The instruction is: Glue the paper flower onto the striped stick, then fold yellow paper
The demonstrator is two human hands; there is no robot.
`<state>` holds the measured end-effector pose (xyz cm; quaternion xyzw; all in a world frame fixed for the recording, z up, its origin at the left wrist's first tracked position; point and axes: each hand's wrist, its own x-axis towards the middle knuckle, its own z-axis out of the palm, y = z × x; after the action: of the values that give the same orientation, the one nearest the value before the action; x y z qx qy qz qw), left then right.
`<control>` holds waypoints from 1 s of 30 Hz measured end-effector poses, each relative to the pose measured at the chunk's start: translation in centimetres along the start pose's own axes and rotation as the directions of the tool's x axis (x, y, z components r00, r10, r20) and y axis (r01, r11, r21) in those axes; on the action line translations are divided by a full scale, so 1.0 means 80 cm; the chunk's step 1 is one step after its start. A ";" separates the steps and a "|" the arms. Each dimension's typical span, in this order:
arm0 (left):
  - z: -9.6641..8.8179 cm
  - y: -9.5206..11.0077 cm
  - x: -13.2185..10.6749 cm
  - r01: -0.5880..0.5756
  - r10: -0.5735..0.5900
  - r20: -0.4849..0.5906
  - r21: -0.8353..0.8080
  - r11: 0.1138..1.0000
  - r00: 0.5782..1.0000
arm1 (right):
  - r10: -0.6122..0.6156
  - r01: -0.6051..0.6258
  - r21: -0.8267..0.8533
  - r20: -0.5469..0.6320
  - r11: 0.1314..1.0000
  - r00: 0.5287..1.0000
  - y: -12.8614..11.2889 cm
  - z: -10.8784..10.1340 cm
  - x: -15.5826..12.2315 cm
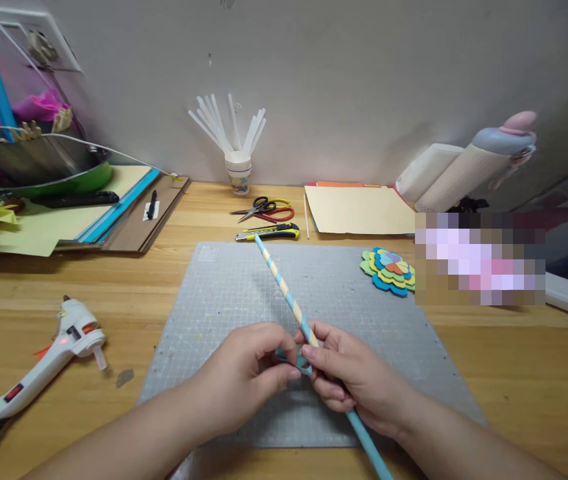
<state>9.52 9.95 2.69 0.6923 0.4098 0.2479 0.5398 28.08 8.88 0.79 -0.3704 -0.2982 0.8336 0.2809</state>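
Note:
My right hand [349, 380] is wrapped round a long stick [289, 300] that slants up and away over the grey cutting mat [219, 293]. Above the hand the stick shows cream and light blue spiral stripes; the lower part, passing out under my palm, is plain light blue. A light blue paper strip [305, 367] curls off beside the stick, pinched between the thumb and fingers of my left hand [249, 373]. Part of the strip is hidden behind those fingers. Right of the stick lies a layered paper flower [389, 270] in blue, green and yellow.
A white glue gun [64, 353], its red light on, lies at left. A utility knife [274, 231], scissors [259, 210] and a paper cup of white sticks [239, 177] stand beyond the mat. Cream card sheets [361, 210] are at back right, a pot [39, 163] at back left.

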 end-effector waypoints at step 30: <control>-0.009 -0.008 0.016 0.308 -0.428 -0.067 -0.595 0.742 0.901 | -0.243 0.254 0.075 -0.131 0.964 0.961 -0.008 -0.002 -0.007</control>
<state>9.42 11.44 2.14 0.3745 0.4976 0.3151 0.7161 28.70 8.92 1.39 -0.3664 -0.2868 0.7805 0.4175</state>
